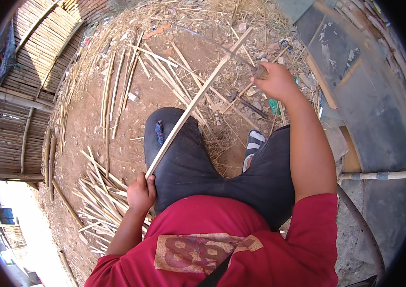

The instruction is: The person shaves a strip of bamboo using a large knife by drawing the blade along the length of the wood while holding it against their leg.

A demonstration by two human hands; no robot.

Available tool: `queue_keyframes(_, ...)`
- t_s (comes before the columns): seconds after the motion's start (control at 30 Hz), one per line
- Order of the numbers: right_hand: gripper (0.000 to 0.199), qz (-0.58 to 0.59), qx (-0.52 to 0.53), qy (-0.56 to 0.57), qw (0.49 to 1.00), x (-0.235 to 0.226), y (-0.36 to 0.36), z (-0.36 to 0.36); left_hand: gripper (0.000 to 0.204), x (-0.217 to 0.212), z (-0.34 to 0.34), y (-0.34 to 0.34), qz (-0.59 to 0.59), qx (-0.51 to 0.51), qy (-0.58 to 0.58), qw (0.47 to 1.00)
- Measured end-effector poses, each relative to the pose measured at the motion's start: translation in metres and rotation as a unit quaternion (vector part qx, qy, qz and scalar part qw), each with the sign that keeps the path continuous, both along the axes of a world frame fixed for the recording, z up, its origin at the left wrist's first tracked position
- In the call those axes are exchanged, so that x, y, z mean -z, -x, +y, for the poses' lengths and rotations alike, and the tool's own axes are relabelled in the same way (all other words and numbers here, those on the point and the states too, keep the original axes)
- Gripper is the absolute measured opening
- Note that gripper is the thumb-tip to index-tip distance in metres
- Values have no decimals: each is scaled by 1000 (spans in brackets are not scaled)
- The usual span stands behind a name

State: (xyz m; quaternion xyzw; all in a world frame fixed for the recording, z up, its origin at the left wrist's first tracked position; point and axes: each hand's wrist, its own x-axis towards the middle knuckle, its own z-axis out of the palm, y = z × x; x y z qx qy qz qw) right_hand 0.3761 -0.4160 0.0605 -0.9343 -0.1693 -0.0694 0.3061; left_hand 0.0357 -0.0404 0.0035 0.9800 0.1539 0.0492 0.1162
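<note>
My left hand (140, 193) is closed around the lower end of a long pale bamboo strip (191, 107), beside my left thigh. The strip slants up and away to the right across my left knee. My right hand (279, 82) grips the stubby handle of a long, thin-bladed knife (208, 39), held out beyond my right knee. Its narrow blade points away to the left and crosses the strip near the far end. Whether the blade touches the strip I cannot tell.
A heap of split strips (102, 205) lies by my left side. More strips (121, 86) are scattered ahead on the dirt. A dark hammer-like tool (251, 106) rests beyond my sandalled foot (253, 146). Grey panels (375, 95) stand at right, a bamboo wall (40, 52) at left.
</note>
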Motion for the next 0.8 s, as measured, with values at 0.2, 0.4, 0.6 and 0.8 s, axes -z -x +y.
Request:
queue_keyframes(0.2,25,32,-236,178,955,-28,46,60,33,-6,-2,0,20,-6,-8,1000)
queue_keyframes(0.4,36,95,-78,50,991,1,-11,25,34,-1,-2,-2,0,-9,-12,1000)
queue_keyframes(0.6,27,23,-88,35,995,3,13,34,35,-8,-4,-4,18,3,11,1000)
queue_keyframes(0.8,33,-3,-277,202,939,-14,46,72,35,-13,-4,0,25,-3,-3,1000)
